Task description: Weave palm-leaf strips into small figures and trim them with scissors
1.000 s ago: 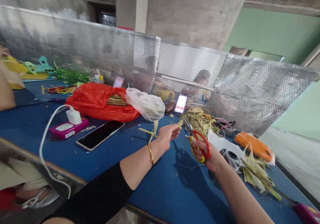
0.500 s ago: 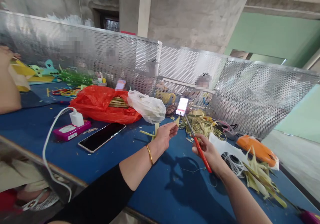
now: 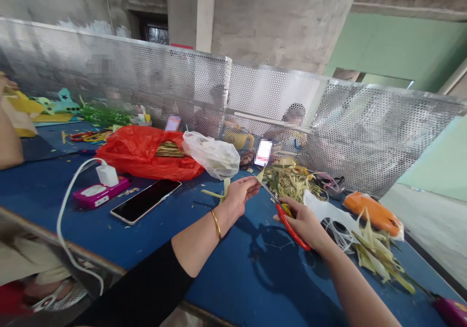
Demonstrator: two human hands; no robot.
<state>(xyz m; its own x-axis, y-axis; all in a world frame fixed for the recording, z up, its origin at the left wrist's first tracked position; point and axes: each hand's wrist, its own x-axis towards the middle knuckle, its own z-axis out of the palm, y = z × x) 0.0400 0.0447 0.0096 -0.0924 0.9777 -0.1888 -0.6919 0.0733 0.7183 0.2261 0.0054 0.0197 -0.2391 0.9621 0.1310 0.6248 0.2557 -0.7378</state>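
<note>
My left hand [image 3: 238,194] pinches a small pale-yellow piece of dried husk [image 3: 260,175] between thumb and fingers above the blue table. My right hand [image 3: 296,220] is wrapped round the red handles of a pair of scissors [image 3: 290,229]. Their metal blades point up and left, with the tips at the piece of husk; whether they touch it I cannot tell. Just beyond the blades lies a heap of dried husk scraps [image 3: 288,178]. Loose pale strips [image 3: 225,190] lie behind my left wrist.
Along the left are a red plastic bag [image 3: 127,154], a white plastic bag [image 3: 215,155], a black-screened phone [image 3: 146,202] and a purple power strip [image 3: 100,194]. To the right lie white cord [image 3: 339,234], an orange packet [image 3: 372,213] and husk leaves [image 3: 379,254]. A perforated metal screen [image 3: 270,91] stands behind.
The scissors have turned in my right hand, so their blades now lean further left, tips at the piece of husk. My left hand keeps its pinch. The view has shifted slightly.
</note>
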